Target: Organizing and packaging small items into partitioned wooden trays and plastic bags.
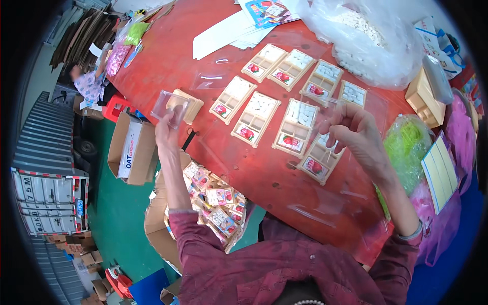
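Observation:
My left hand [166, 127] grips a clear plastic cover [170, 108] by its near edge, beside a small stack of light wooden trays [189, 105] on the red table. My right hand [358, 134] is raised over the trays at the right, thumb and fingers bent together; whatever they may hold is too small or too clear to make out. Partly below it lies a compartment tray [316, 165] with a strawberry picture. Several more such trays, including one tray [256, 119] in the middle, stand in two slanting rows, with white pieces in their far compartments and strawberry pictures in the near ones.
A big clear bag of white pieces [368, 46] lies at the far right. Papers [226, 35] are at the back. Below the table's near edge, a carton [157, 216] holds many packed trays. Green netting [406, 142] and pink bags are at the right. Another person [91, 84] sits at the far left.

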Demonstrator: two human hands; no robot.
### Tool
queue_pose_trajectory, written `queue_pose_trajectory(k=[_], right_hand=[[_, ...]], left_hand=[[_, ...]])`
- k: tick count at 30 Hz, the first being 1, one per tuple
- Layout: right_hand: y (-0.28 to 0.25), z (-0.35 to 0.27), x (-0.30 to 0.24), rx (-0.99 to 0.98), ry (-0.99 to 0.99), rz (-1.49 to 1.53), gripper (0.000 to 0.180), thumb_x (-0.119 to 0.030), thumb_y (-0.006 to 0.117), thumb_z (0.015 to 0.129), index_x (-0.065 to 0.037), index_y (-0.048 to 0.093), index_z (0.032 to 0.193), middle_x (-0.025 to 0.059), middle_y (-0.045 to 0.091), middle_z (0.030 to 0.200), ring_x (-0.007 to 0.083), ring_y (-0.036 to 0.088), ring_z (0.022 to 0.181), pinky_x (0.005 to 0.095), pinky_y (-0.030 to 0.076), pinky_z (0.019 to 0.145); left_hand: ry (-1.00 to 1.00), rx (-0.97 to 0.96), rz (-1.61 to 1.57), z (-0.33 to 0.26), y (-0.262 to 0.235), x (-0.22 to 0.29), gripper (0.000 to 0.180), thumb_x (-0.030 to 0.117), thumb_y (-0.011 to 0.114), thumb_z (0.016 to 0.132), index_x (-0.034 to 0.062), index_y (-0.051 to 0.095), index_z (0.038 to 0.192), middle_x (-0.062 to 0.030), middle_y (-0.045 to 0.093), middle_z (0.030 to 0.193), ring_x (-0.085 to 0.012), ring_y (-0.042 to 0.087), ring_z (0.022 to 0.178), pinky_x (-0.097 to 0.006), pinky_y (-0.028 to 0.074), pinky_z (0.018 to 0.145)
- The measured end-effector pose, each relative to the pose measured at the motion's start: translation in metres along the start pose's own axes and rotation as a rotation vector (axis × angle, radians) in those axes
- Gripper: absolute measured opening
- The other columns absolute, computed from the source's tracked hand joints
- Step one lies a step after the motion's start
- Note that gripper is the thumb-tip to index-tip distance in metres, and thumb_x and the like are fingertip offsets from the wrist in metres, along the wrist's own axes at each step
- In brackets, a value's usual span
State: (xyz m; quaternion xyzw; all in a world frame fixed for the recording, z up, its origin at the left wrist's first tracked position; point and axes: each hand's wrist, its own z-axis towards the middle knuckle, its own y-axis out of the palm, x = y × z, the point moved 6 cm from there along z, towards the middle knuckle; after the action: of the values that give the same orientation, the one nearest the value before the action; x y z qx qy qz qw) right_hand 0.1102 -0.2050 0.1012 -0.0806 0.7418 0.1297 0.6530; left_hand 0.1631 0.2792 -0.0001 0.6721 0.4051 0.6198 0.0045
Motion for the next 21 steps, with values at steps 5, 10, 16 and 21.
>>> queue_pose_trajectory(k=[5,10,16,21], right_hand=[[0.008,0.009,0.009,-0.019,0.068,-0.040,0.007,-0.002,0.053,0.075,-0.006,0.053,0.081,0.0050,0.063,0.078,0.0069,0.056,0.061,0.0198,0.045,0.052],[0.017,0.018,0.026,-0.068,0.138,0.018,0.009,-0.003,0.057,0.075,-0.004,0.055,0.084,0.0052,0.064,0.077,0.0077,0.058,0.058,0.0193,0.046,0.048],[0.018,0.025,0.038,-0.046,0.189,0.034,0.010,-0.004,0.060,0.074,-0.004,0.055,0.083,0.0056,0.064,0.076,0.0084,0.059,0.058,0.0197,0.046,0.048],[0.016,0.025,0.039,0.011,0.234,0.036,0.010,-0.004,0.060,0.074,-0.005,0.055,0.083,0.0053,0.064,0.075,0.0082,0.059,0.060,0.0199,0.046,0.049]], left_hand=[[0.235,0.062,0.390,0.038,-0.011,0.016,0.021,-0.010,0.053,0.078,-0.0137,0.054,0.098,-0.0185,0.060,0.092,-0.0261,0.061,0.081,-0.035,0.051,0.078],[0.277,0.074,0.332,0.077,-0.013,0.007,0.021,-0.011,0.053,0.074,-0.0108,0.055,0.094,-0.0143,0.062,0.080,-0.0211,0.062,0.068,-0.030,0.053,0.061],[0.407,0.173,0.601,0.138,0.006,0.025,0.029,-0.009,0.054,0.071,-0.0085,0.056,0.100,-0.0160,0.062,0.082,-0.0218,0.063,0.071,-0.029,0.051,0.053],[0.530,0.217,0.734,0.172,0.010,0.036,0.036,-0.008,0.056,0.066,-0.0078,0.059,0.102,-0.0159,0.064,0.085,-0.0224,0.064,0.075,-0.032,0.051,0.057]])
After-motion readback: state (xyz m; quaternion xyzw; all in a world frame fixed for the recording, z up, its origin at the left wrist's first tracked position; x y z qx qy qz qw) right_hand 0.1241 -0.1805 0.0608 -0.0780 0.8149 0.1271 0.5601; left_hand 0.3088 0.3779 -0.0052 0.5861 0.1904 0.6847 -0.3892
